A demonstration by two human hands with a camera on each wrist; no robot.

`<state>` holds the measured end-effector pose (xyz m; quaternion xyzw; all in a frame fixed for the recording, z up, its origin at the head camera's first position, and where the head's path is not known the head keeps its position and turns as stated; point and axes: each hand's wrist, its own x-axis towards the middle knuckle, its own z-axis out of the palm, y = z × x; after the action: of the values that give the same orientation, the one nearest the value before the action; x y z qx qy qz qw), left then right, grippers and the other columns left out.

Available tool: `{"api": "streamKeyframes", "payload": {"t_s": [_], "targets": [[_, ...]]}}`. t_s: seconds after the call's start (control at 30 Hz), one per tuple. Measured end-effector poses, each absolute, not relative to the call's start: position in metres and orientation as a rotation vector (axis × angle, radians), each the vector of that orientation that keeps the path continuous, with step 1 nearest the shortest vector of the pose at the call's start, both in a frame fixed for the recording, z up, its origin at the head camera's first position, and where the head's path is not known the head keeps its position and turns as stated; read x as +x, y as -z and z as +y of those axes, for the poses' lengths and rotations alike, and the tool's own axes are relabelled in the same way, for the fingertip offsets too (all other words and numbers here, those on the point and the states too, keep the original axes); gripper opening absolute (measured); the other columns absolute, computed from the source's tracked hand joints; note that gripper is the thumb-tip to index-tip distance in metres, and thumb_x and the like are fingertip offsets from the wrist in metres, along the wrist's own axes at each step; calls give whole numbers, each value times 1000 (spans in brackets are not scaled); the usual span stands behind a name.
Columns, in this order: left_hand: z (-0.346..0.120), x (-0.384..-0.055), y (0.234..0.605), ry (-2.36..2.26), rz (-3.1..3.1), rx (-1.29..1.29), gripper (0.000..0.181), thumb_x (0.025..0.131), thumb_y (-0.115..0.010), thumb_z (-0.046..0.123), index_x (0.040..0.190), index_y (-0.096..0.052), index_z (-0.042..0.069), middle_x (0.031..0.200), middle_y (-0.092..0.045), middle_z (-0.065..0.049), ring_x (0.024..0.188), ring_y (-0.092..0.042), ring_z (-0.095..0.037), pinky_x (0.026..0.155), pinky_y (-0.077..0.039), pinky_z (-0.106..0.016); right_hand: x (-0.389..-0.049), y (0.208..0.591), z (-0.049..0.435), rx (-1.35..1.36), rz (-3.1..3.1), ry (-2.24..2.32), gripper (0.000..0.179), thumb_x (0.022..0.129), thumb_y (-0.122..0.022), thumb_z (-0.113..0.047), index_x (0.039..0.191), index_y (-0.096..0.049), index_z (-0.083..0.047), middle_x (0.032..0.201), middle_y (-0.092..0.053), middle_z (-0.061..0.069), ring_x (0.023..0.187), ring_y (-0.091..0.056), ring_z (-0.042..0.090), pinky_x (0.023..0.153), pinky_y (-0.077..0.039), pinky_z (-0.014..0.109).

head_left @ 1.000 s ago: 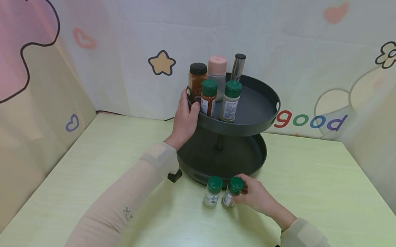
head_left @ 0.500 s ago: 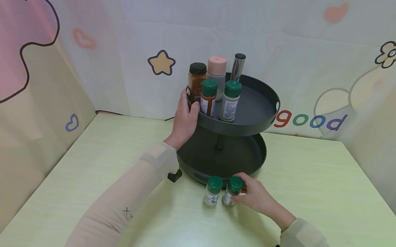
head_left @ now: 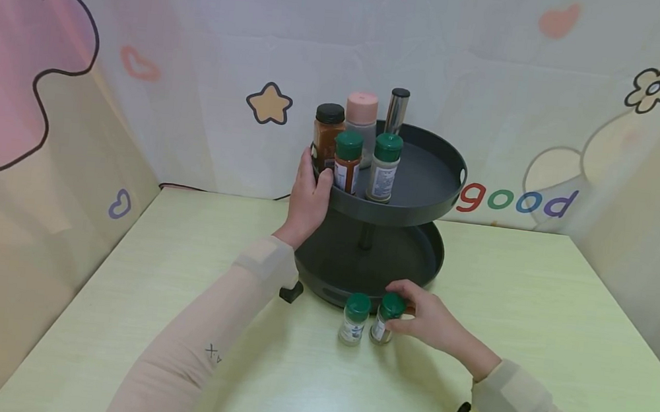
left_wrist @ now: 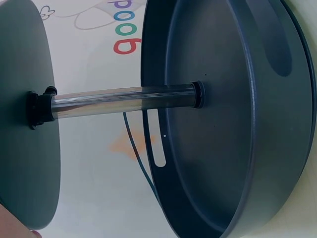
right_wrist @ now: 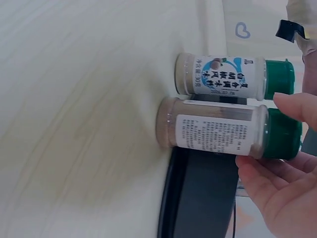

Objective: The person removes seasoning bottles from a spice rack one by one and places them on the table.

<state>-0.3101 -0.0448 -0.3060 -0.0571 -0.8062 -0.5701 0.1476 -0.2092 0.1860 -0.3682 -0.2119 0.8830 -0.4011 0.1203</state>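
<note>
A two-tier black turntable point(head_left: 389, 215) stands on the table, and my left hand point(head_left: 309, 197) grips the left rim of its upper tray. In front of the lower tray point(head_left: 369, 263), two green-capped spice jars stand upright side by side. Around the right spice jar point(right_wrist: 213, 128) my right hand point(head_left: 429, 318) has its thumb and fingers spread near the cap, the index finger raised off it in the head view. The left spice jar point(head_left: 352, 327), with pale contents and a printed label point(right_wrist: 223, 77), stands untouched. Most of the left hand is out of sight in the left wrist view.
On the upper tray stand a black-capped brown jar point(head_left: 325, 140), a pink-capped bottle point(head_left: 362, 119), a silver cylinder point(head_left: 397, 111) and two green-capped jars, one red-brown point(head_left: 347, 168), one pale point(head_left: 383, 175). A patterned curtain point(head_left: 208, 108) hangs behind the table point(head_left: 185, 351).
The right hand's index finger has lifted from the right jar's cap, and the hand has loosened and shifted slightly. Both jars and the left hand stay in place.
</note>
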Motion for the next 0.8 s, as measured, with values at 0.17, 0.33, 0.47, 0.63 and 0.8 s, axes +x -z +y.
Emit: {"api": "streamKeyframes", "payload": {"t_s": [0.17,0.33,0.47,0.63,0.8], "targets": [[-45,-310,306,1644,-2317,-166,65,91,-31,42,143,1,21,150,-3,7,137,-10,-14,110,-15,-41,-210,363,186,-641,2602,1161,51,75,-68,-17,118,-45,0,114,-53,13,97,-52,23,91,-43,45],[-45,-310,305,1637,-2323,-156,64,91,-32,40,143,0,20,150,-3,7,137,-11,-14,110,-15,-41,-210,358,186,-645,2596,1177,52,76,-67,-18,119,-44,0,117,-54,16,104,-52,28,94,-40,46],[-44,-310,306,1628,-2323,-151,64,91,-32,40,143,-1,18,150,-4,6,137,-11,-14,110,-15,-41,-210,353,186,-645,2585,1200,52,77,-67,-18,120,-43,0,119,-53,18,107,-51,29,95,-40,47],[-43,-311,306,1622,-2321,-149,64,91,-32,39,143,-1,19,150,-4,6,137,-11,-14,110,-15,-40,-210,346,185,-658,2589,1213,52,78,-66,-18,120,-43,0,119,-52,19,108,-52,30,95,-40,45],[-44,-311,306,1632,-2321,-157,64,91,-31,41,143,0,19,150,-3,7,137,-10,-14,110,-15,-40,-210,340,182,-682,2611,1219,50,78,-66,-17,120,-43,-1,118,-52,20,108,-51,32,94,-41,44]]}}
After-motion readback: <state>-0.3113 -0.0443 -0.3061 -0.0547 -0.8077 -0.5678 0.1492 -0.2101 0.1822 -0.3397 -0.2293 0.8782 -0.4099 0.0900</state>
